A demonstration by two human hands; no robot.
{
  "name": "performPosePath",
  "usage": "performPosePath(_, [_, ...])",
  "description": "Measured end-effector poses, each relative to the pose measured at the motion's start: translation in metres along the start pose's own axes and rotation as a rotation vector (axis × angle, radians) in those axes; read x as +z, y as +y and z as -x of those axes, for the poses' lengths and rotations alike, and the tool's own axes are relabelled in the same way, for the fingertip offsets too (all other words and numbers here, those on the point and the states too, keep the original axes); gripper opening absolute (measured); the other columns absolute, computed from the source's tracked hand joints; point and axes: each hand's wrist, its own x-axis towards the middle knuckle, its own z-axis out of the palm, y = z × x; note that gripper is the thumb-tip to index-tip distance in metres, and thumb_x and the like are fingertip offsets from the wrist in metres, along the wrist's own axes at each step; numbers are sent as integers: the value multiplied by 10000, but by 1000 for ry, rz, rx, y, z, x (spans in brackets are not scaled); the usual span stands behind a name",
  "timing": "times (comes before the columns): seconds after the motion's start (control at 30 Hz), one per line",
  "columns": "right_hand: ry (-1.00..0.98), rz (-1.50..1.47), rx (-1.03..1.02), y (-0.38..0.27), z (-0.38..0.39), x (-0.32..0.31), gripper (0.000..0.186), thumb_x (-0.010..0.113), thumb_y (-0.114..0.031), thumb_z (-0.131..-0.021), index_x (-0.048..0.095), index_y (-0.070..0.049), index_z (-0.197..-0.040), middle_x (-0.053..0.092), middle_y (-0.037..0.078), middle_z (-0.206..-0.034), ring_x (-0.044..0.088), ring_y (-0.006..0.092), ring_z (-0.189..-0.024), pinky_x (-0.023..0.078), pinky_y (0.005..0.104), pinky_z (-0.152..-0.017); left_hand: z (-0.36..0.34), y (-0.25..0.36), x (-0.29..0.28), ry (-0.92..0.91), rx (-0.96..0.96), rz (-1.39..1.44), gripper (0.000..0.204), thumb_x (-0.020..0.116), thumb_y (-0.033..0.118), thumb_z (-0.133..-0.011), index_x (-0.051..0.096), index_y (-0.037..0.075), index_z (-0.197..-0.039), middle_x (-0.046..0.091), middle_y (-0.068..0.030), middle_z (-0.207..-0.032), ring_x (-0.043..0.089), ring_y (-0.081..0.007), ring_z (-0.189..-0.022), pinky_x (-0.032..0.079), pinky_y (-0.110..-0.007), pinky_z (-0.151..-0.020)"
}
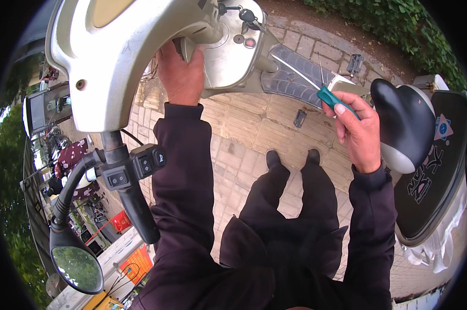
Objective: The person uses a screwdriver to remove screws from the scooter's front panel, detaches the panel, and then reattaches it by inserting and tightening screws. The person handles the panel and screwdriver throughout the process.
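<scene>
The right hand (358,132) has its fingers (347,111) wrapped tight on a green screwdriver (316,85), at 2 o'clock. The left hand (181,72) at 11 o'clock grips the silver scooter panel (125,57), fingers curled behind it. I think holding the panel steady helps the tip go straight.

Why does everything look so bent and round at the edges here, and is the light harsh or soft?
Head view: a fisheye lens bows the paving and scooter seat toward a black circular rim. Daylight is soft, with no hard shadows; the silver front panel has a mild sheen. The left hand and the right hand holding a green-handled screwdriver are sharp; the mirror is slightly soft.
</scene>
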Motion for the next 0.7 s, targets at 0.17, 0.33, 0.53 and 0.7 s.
performPosePath(0.17, [-103,-24,-94,59,-50,-7,344,644,-141,-1007,650,49,-1293,713,114,-927,479,47,-566,372,198,-506,7,-5,10,99,-73,298,380,662,23,-870,638,-15,-1247,699,-118,-1146,657,-237,-1061,470,-336,-991])
performPosePath(0.33, [-121,-50,-210,76,-87,-2,362,653,-138,-978,654,55,-1285,718,122,-948,476,40,-559,372,203,-510,8,0,15,135,-88,391,407,606,-49,-902,625,-62,-1309,678,-97,-1257,617,-181,-1145,437,-302,-1035])
performPosePath(0.53, [-167,151,-751,51,-116,26,306,757,-63,-881,729,37,-1169,734,110,-1014,676,146,-882,519,262,-777,7,-1,12,107,-20,330,457,593,-12,-908,600,-75,-1361,666,-132,-1343,606,-191,-1229,406,-300,-1094])
performPosePath(0.7, [-176,320,-1083,52,-140,37,311,714,-69,-910,722,49,-1198,722,95,-1065,642,121,-889,495,241,-814,11,-6,11,110,35,351,465,590,22,-913,604,-72,-1369,689,-116,-1302,627,-178,-1176,430,-291,-1059])
